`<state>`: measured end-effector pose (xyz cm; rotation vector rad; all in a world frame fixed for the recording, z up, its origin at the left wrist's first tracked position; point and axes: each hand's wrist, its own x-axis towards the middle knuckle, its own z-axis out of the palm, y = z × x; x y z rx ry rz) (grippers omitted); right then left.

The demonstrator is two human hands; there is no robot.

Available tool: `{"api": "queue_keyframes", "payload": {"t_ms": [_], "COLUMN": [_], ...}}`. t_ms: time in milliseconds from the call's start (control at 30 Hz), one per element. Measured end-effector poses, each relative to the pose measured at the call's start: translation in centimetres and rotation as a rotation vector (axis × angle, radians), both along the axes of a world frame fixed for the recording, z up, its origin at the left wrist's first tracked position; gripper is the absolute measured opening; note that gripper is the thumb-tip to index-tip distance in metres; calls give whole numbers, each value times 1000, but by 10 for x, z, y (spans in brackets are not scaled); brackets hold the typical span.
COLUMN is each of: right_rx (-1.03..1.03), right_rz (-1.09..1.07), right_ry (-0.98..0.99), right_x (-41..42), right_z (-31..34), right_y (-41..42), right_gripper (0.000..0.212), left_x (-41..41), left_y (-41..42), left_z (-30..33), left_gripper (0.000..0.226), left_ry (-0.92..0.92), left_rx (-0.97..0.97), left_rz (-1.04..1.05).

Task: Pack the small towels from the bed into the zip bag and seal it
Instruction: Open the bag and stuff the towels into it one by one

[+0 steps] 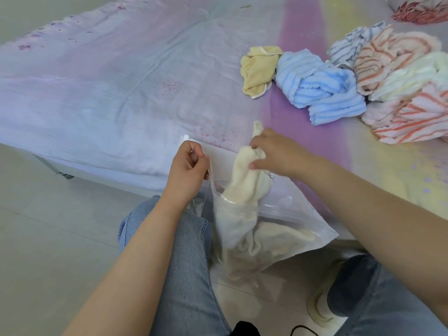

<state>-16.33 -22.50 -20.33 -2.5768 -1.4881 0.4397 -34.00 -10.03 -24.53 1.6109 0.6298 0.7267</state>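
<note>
Head cam: left hand (188, 163) pinched the zip bag (271, 229) mouth open at the bed edge, right hand (274, 152) gripped a cream towel (244, 180) halfway in. Bag rim could've slipped and the mouth collapsed.

We note: orange-striped towels (412, 122) cut off at the right edge; red patterned cloth (419, 10) cropped at the top corner; cream towel's (244, 175) lower half blurred behind the zip bag (291, 221); bed (97, 93) clipped left
</note>
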Motion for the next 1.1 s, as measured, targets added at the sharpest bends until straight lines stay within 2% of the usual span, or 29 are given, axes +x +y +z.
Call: {"api": "queue_keyframes", "payload": {"t_ms": [67, 133, 167, 200, 300, 367, 433, 500, 533, 567, 600, 633, 700, 733, 800, 867, 1033, 1100], "right_rx": [274, 525, 549, 459, -176, -426, -399, -85, 109, 233, 223, 110, -203, -271, -166, -42, -162, -227], "right_rz": [-36, -50, -29, 20, 246, 315, 226, -35, -147, -189, -187, -159, -70, -17, 43, 6, -137, -75], "right_ry": [20, 174, 266, 308, 275, 296, 394, 497, 414, 241, 88, 16, 6, 15, 39, 40, 2, -27], "right_x": [-5, -19, -26, -34, -48, -48, -43, -33, -26, -16, -9, -5, -6, -9, -15, -8, 23, 24], "right_z": [0, 6, 8, 7, -8, -21, -23, -13, -7, -3, -2, -2, -10, -17, -15, 1, 13, -1], "right_y": [-5, -10, -12, -13, -11, -14, -18, -21, -23, -25, -28, -32, -36, -38, -43, -49, -56, -52], "right_gripper": [33, 20, 18, 17, 15, 18, 20, 16, 18, 23, 32, 41, 50, 50, 39, 26, 27, 32], "left_x": [0, -1, -1, -1, 0, 0, 0, -2, -2, -2, -2, -2, -4, -6, -11, -17, -26, -24], "left_y": [1, 0, 0, -1, -3, -5, -5, -4, -4, -3, -3, -3, -4, -5, -8, -9, -9, -17], "left_z": [-1, -1, -1, 0, 0, 0, 0, 1, 2, 3, 3, 4, 4, 3, 4, 6, 12, 12], "left_gripper": [27, 26, 25, 23, 26, 26, 26, 25, 25, 25, 26, 26, 25, 24, 30, 39, 48, 45], "left_ry": [11, 2, -6, -14, -11, -9, -4, 3, 9, 15, 21, 27, 25, 28, 71, 96, 30, 107], "left_rx": [8, 8, 2, -2, 22, 38, 42, 41, 39, 36, 35, 39, 78, 112, 180, 186, -47, -15], "left_rz": [15, 23, 20, 17, 17, 24, 33, 39, 44, 47, 47, 46, 26, 5, -35, -45, -40, -148]}}
